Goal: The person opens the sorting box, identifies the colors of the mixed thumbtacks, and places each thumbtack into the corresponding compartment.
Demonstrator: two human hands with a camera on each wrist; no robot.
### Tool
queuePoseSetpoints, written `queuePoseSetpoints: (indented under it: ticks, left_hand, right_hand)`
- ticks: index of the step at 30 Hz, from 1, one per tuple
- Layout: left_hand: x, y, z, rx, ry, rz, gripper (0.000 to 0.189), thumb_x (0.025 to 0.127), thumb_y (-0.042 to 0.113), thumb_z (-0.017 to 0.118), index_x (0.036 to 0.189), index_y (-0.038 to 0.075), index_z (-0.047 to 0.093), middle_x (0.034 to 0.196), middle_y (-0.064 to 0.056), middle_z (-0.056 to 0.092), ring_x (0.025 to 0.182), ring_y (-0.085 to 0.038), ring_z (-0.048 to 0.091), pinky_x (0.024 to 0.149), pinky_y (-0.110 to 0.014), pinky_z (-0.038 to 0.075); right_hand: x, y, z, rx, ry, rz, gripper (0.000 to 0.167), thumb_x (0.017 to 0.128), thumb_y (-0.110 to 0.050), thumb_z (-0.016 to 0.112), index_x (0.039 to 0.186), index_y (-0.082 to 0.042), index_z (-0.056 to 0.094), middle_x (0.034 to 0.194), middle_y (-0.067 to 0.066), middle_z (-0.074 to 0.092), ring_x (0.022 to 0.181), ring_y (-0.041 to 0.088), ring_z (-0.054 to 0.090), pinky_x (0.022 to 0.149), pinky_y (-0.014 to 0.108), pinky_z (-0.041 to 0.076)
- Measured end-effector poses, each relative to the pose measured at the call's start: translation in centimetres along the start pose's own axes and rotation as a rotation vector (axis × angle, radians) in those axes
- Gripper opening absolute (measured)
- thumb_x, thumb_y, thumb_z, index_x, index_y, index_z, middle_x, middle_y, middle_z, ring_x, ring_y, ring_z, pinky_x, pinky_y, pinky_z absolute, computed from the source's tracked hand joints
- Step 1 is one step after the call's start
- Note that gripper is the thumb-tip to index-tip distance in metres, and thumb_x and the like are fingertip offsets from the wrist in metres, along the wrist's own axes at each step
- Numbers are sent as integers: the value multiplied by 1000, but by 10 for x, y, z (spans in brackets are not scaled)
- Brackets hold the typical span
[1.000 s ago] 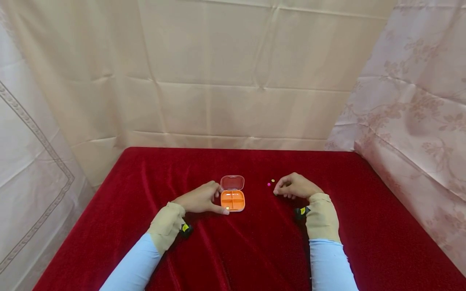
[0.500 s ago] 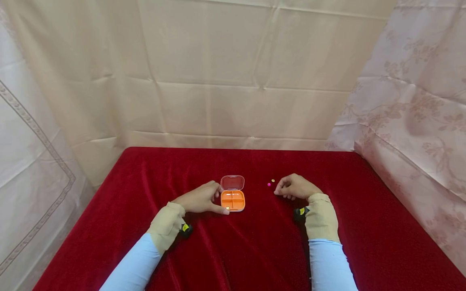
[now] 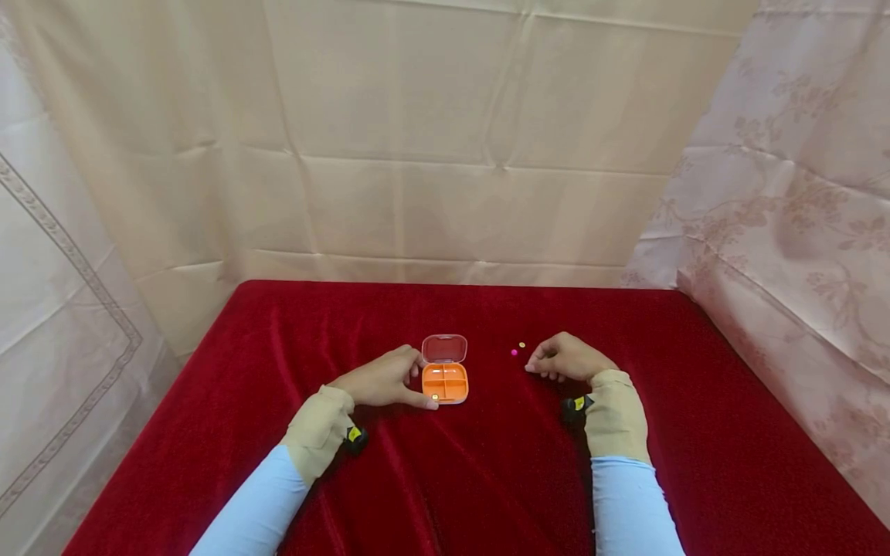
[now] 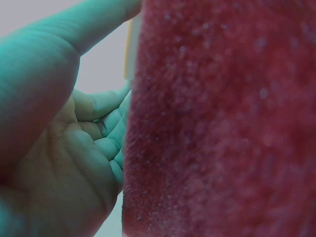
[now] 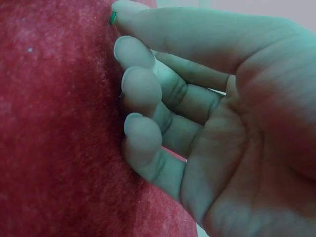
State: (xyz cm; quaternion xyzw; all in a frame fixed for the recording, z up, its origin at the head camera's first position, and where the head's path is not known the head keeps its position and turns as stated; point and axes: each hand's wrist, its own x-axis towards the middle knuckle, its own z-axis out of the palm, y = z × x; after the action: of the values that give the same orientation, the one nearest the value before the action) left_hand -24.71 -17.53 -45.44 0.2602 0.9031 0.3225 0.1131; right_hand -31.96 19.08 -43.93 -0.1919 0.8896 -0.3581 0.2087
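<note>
A red-covered table (image 3: 497,463) carries everything that is handled. On it, the left hand (image 3: 382,380) is partly spread, and the orange pillbox (image 3: 456,389) is held at its left side between thumb and fingers. By the right hand (image 3: 572,357), its fingers curled, a tiny green piece (image 5: 113,18) seems to be pinched at the thumb tip. The pillbox is set left of the right hand, its clear lid (image 3: 445,350) raised. In its near-left compartment a yellowish piece (image 3: 435,398) is seen; whether the pale glints in the far compartments are contents cannot be told. A yellow piece (image 3: 522,345) and a pink piece (image 3: 514,352) lie outside, near the right fingertips. The filling is judged to be at an early stage: one piece placed, one held, two not yet gathered, the lid not yet closed.
</note>
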Motion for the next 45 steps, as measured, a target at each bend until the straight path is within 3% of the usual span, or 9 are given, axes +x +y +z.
queuePoseSetpoints:
  ticks: [13, 18, 22, 29, 34, 39, 45]
  left_hand:
    - [1, 0, 1, -10, -1, -3, 60, 81, 43, 88, 119, 5, 61, 101, -3, 54, 91, -14, 50, 79, -30, 46]
    - [1, 0, 1, -7, -4, -3, 60, 81, 43, 88, 119, 5, 60, 101, -3, 54, 91, -14, 50, 80, -30, 45]
    - [1, 1, 0, -2, -1, -8, 61, 81, 43, 88, 119, 5, 61, 101, -3, 54, 91, -15, 50, 80, -30, 46]
    - [0, 2, -2, -5, 0, -10, 62, 81, 45, 88, 120, 5, 61, 101, -3, 54, 90, -15, 51, 80, -30, 46]
    - [0, 2, -2, 1, 1, -6, 62, 81, 46, 87, 120, 5, 61, 100, -2, 54, 90, -15, 51, 79, -30, 47]
    - [0, 2, -2, -2, -2, -7, 61, 81, 46, 87, 119, 5, 61, 100, -3, 54, 90, -15, 51, 79, -31, 46]
    - [1, 1, -2, -1, -3, -5, 61, 82, 46, 87, 119, 5, 61, 100, -2, 54, 89, -15, 51, 79, -31, 47]
  right_hand:
    - [-1, 4, 1, 20, 8, -39, 7, 94, -16, 75, 94, -8, 76, 80, 4, 65, 73, 19, 58, 64, 34, 50]
    - [2, 9, 1, 48, 56, -76, 10, 98, -15, 71, 97, -6, 74, 82, 5, 66, 72, 20, 58, 60, 33, 49]
    - [5, 10, 2, 117, 90, -54, 17, 101, -19, 67, 101, -2, 71, 83, 5, 66, 72, 19, 56, 58, 31, 48]
    - [3, 12, 3, 418, 7, 7, 25, 106, -15, 56, 110, 9, 61, 84, 5, 58, 68, 13, 50, 54, 25, 41]
    - [4, 17, 2, 695, -79, 17, 16, 108, -9, 50, 105, 5, 57, 83, 5, 56, 66, 11, 46, 50, 19, 33]
    - [4, 21, 2, 875, -146, -15, 20, 109, -7, 45, 95, -7, 59, 81, 3, 56, 64, 8, 45, 47, 15, 32]
    - [2, 24, -1, 1052, -163, -110, 31, 111, -5, 37, 94, -8, 62, 79, 2, 58, 62, 7, 44, 45, 15, 33]
